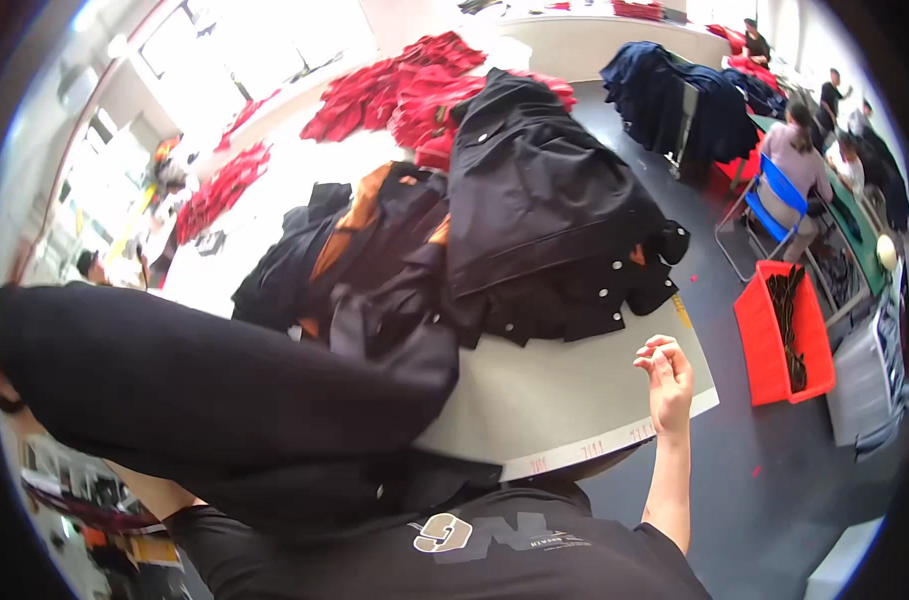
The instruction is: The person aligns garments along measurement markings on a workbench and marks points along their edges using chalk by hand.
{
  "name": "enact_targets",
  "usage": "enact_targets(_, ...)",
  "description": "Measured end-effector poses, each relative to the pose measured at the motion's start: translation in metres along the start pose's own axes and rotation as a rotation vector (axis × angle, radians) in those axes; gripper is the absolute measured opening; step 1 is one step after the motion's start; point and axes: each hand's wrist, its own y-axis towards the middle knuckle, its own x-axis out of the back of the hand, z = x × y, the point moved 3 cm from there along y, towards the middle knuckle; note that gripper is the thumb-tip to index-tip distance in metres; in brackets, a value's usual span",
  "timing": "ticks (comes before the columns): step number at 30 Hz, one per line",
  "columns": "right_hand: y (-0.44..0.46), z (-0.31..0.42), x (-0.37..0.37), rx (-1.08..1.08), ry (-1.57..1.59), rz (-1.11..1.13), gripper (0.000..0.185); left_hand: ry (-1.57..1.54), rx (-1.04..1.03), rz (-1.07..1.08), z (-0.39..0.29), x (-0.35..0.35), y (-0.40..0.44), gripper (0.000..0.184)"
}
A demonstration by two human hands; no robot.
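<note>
A long black garment (224, 380) stretches from the far left to the table's near edge, in front of my body. At the far left edge my left hand (12, 400) is closed on its end, partly hidden by the cloth. My right hand (666, 375) is raised over the table's right corner, its fingers bent together in a loose pinch with nothing visible between them. Black jackets with pale snap buttons (544, 200) are piled on the pale table (534, 400). Beside them lie black garments with orange-brown lining (349, 225).
Red garments (404, 95) lie at the table's far side. On the right are a red bin (784, 335), a grey bin (864, 370), a blue chair (777, 195) with a seated person (794, 155), and a rack of dark garments (674, 100). Other people are farther back.
</note>
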Motion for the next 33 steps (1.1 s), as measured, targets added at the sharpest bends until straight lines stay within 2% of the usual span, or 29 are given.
enact_targets(4,0.011,0.005,0.045,0.018,0.028,-0.070,0.015,0.092,-0.172,0.077,0.013,-0.106,0.036,0.053)
enact_targets(9,0.027,-0.009,0.103,-0.022,-0.013,-0.142,0.014,0.365,-0.488,0.172,0.069,-0.256,0.063,0.049)
enact_targets(15,0.043,-0.092,0.163,-0.222,-0.182,-0.216,0.015,0.680,-0.881,0.303,0.196,-0.459,0.047,0.045)
enact_targets(17,0.039,-0.131,0.169,-0.231,-0.182,-0.222,0.014,0.747,-0.909,0.394,0.248,-0.528,0.013,0.044)
enact_targets(18,0.036,-0.140,0.175,-0.254,-0.190,-0.209,0.013,0.740,-0.828,0.505,0.276,-0.558,-0.008,0.045)
enact_targets(20,0.035,-0.136,0.172,-0.307,-0.121,-0.311,0.014,0.698,-0.340,0.823,0.334,-0.606,-0.078,0.050)
enact_targets(21,0.034,-0.132,0.170,-0.248,-0.186,-0.250,0.015,0.700,-0.089,0.966,0.356,-0.625,-0.125,0.054)
enact_targets(22,0.033,-0.128,0.167,-0.253,-0.194,-0.250,0.015,1.082,-0.083,1.108,0.342,-0.645,-0.174,0.060)
enact_targets(23,0.035,-0.124,0.163,-0.267,-0.212,-0.274,0.016,1.018,0.246,1.238,0.324,-0.650,-0.222,0.069)
enact_targets(25,0.034,-0.122,0.163,-0.325,-0.207,-0.307,0.018,0.784,0.568,1.414,0.294,-0.647,-0.317,0.082)
enact_targets(26,0.034,-0.122,0.163,-0.344,-0.212,-0.290,0.018,0.792,0.503,1.406,0.312,-0.654,-0.389,0.080)
enact_targets(27,0.033,-0.122,0.163,-0.347,-0.197,-0.286,0.018,0.877,0.258,1.171,0.265,-0.633,-0.446,0.062)
enact_targets(28,0.033,-0.120,0.165,-0.344,-0.187,-0.291,0.018,0.752,0.424,1.358,0.276,-0.613,-0.509,0.068)
enact_targets(30,0.034,-0.117,0.165,-0.354,-0.216,-0.286,0.019,0.758,0.510,1.341,0.281,-0.586,-0.558,0.068)
enact_targets(33,0.033,-0.116,0.163,-0.355,-0.226,-0.298,0.023,0.655,0.670,1.241,0.315,-0.574,-0.562,0.066)
